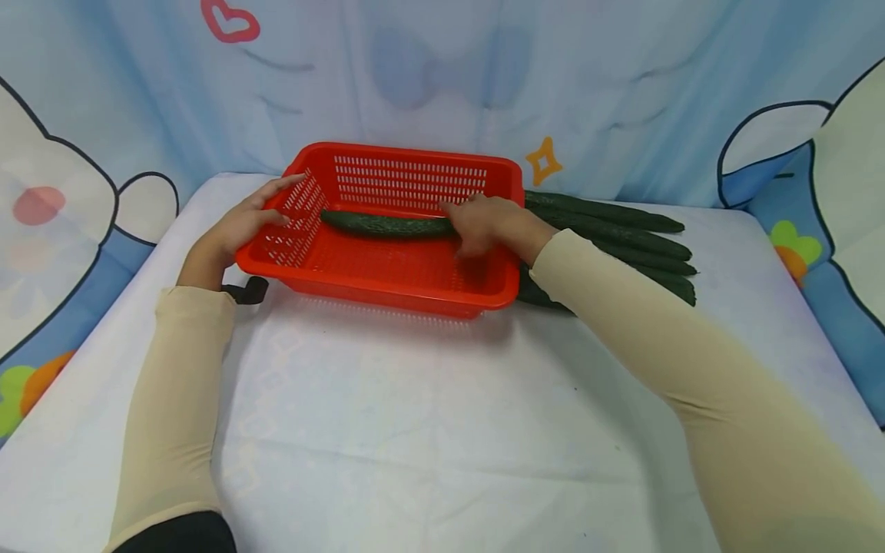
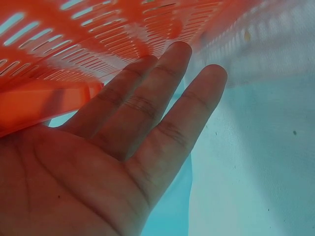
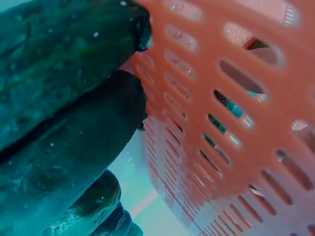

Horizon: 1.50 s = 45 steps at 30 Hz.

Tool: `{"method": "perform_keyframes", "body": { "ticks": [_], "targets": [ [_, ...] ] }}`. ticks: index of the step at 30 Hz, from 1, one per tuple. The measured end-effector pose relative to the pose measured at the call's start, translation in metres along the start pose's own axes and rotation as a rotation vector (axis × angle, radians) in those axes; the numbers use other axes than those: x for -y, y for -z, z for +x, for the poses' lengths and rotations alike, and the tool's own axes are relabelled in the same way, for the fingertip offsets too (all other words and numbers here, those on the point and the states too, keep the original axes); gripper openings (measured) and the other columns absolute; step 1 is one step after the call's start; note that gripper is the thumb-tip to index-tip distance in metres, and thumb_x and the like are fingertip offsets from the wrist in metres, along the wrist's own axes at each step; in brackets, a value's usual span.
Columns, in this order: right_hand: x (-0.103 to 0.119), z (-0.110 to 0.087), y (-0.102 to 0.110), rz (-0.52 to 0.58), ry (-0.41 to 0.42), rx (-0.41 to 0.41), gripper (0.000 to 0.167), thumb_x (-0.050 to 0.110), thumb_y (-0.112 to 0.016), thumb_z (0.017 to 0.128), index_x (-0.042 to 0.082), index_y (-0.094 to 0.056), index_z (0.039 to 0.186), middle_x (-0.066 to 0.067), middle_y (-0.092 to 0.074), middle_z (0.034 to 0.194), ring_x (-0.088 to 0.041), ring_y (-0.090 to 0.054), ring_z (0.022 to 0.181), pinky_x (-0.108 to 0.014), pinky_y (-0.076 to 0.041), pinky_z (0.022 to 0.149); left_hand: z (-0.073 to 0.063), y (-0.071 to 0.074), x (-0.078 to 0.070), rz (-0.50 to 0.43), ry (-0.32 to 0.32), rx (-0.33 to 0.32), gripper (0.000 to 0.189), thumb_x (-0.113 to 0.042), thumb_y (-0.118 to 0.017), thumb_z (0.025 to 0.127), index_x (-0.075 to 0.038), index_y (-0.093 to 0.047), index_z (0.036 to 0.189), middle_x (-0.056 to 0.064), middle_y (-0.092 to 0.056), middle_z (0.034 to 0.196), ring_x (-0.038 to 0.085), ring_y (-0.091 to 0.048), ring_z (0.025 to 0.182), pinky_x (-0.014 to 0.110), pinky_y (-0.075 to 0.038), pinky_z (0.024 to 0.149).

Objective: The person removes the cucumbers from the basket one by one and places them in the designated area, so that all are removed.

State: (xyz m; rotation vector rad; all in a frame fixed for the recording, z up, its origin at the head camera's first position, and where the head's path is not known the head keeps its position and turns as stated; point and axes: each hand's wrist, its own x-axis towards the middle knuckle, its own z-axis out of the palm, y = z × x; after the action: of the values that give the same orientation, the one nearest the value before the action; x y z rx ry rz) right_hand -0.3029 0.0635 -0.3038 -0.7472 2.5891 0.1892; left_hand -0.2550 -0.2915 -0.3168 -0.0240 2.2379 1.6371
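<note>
A red plastic basket [image 1: 387, 286] with slotted walls stands on the white-covered table. Inside it lies a dark green cucumber [image 1: 383, 224], pointing left to right. My right hand [image 1: 487, 223] reaches over the basket's right side and holds the cucumber's right end, which it partly hides; its fingers are slightly blurred. At the left end of the basket, my left hand [image 1: 238, 226] touches the rim. The left wrist view shows three of that hand's fingers [image 2: 172, 135] straight, along the outside of the slotted wall.
Several cucumbers [image 1: 639, 238] lie side by side to the right of the basket, partly under the right forearm. In the right wrist view, cucumber ends [image 3: 98, 113] face the slotted wall. A patterned blue curtain [image 1: 442, 77] hangs behind the table.
</note>
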Motion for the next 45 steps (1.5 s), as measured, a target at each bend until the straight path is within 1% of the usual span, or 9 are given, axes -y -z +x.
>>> {"method": "perform_keyframes", "body": {
  "ticks": [4,10,15,21,27,32,35,42,45],
  "targets": [
    [0.002,0.001,0.0,-0.028,0.002,0.003,0.086,0.036,-0.067,0.089,0.009,-0.021,0.156,-0.014,-0.047,0.147,-0.035,-0.041,0.132,-0.052,-0.039,0.113,-0.001,0.0,0.001,-0.003,0.009,-0.004,0.066,-0.01,-0.041,0.1,-0.053,-0.028,0.149,0.006,-0.026,0.153,0.017,-0.059,0.106,0.027,-0.059,0.081],
    [0.003,-0.001,-0.004,-0.032,0.031,0.02,0.073,0.04,-0.071,0.088,0.016,-0.041,0.149,-0.007,-0.064,0.124,-0.024,-0.055,0.115,-0.045,-0.05,0.1,-0.001,0.0,0.001,-0.003,0.012,-0.008,0.066,-0.01,-0.04,0.1,-0.053,-0.028,0.149,0.006,-0.027,0.151,0.019,-0.054,0.111,0.027,-0.059,0.081],
    [0.006,-0.005,-0.005,-0.06,0.059,-0.004,0.068,0.045,-0.072,0.086,0.017,-0.049,0.143,-0.005,-0.063,0.127,-0.021,-0.058,0.114,-0.043,-0.05,0.102,-0.001,0.0,0.001,-0.016,0.004,-0.002,0.066,-0.01,-0.041,0.1,-0.051,-0.028,0.15,0.006,-0.027,0.151,0.019,-0.055,0.11,0.027,-0.059,0.08],
    [0.008,-0.006,-0.006,-0.103,0.086,-0.028,0.055,0.038,-0.07,0.089,0.012,-0.055,0.135,-0.005,-0.064,0.127,-0.021,-0.061,0.112,-0.042,-0.051,0.1,-0.001,0.0,0.001,-0.024,0.005,-0.001,0.067,-0.009,-0.041,0.099,-0.05,-0.027,0.15,0.006,-0.027,0.152,0.019,-0.054,0.111,0.027,-0.059,0.081],
    [0.005,-0.005,-0.005,-0.084,0.14,-0.043,0.052,0.034,-0.066,0.091,0.009,-0.054,0.135,-0.008,-0.063,0.13,-0.023,-0.061,0.115,-0.043,-0.05,0.102,0.0,0.0,0.001,-0.021,0.008,-0.007,0.067,-0.009,-0.042,0.099,-0.051,-0.027,0.15,0.006,-0.026,0.153,0.02,-0.054,0.111,0.027,-0.059,0.081],
    [0.003,-0.005,-0.004,0.0,0.207,-0.096,0.052,0.027,-0.066,0.091,0.003,-0.053,0.135,-0.013,-0.062,0.129,-0.024,-0.062,0.112,-0.043,-0.051,0.101,0.0,0.0,0.001,-0.01,0.002,-0.003,0.067,-0.009,-0.04,0.099,-0.051,-0.027,0.151,0.006,-0.027,0.152,0.018,-0.056,0.109,0.026,-0.059,0.08],
    [0.002,-0.005,-0.003,0.051,0.231,-0.126,0.052,0.023,-0.064,0.09,0.001,-0.049,0.136,-0.015,-0.062,0.128,-0.024,-0.062,0.108,-0.042,-0.052,0.099,0.001,0.001,0.002,-0.002,0.004,-0.006,0.067,-0.009,-0.039,0.099,-0.051,-0.027,0.15,0.006,-0.027,0.151,0.017,-0.056,0.107,0.026,-0.059,0.079],
    [0.003,-0.008,-0.005,0.126,0.221,-0.136,0.056,0.023,-0.06,0.092,0.009,-0.039,0.142,-0.011,-0.06,0.13,-0.021,-0.062,0.098,-0.039,-0.052,0.093,0.0,0.001,0.001,-0.007,0.009,-0.003,0.067,-0.01,-0.04,0.099,-0.05,-0.027,0.151,0.006,-0.026,0.152,0.017,-0.056,0.107,0.026,-0.059,0.079],
    [0.003,-0.01,-0.006,0.14,0.233,-0.164,0.056,0.027,-0.06,0.094,0.012,-0.037,0.142,-0.01,-0.062,0.127,-0.021,-0.062,0.095,-0.039,-0.052,0.091,0.001,0.0,0.001,-0.006,0.005,0.0,0.067,-0.009,-0.039,0.099,-0.05,-0.027,0.151,0.006,-0.026,0.152,0.016,-0.057,0.106,0.026,-0.059,0.079]
  ]
}}
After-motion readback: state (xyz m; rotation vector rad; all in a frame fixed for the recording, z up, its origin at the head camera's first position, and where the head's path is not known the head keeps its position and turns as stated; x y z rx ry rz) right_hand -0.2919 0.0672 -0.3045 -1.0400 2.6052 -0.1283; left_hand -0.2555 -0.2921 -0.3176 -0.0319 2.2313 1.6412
